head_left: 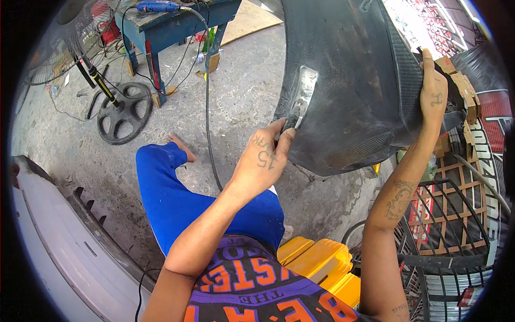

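Pinching a slim, dark, rod-shaped handpiece point(292, 119) between thumb and fingers, the left hand point(263, 158) sets its tip at the lower end of a pale, elongated slot point(307, 85) in a large, curved, matte-black panel point(348, 96). That panel stands in front of the person, right of centre, and the right hand point(433, 91) lies along its far right edge, fingers extended rather than curled tight — probably to steady it against the tool's push. A grey, hose-like flexible shaft point(207, 80) runs from a blue, cylindrical motor unit point(156, 6) on a blue-painted workbench point(179, 24) to beside the left forearm — an arrangement that likely keeps the motor's weight off the hand.
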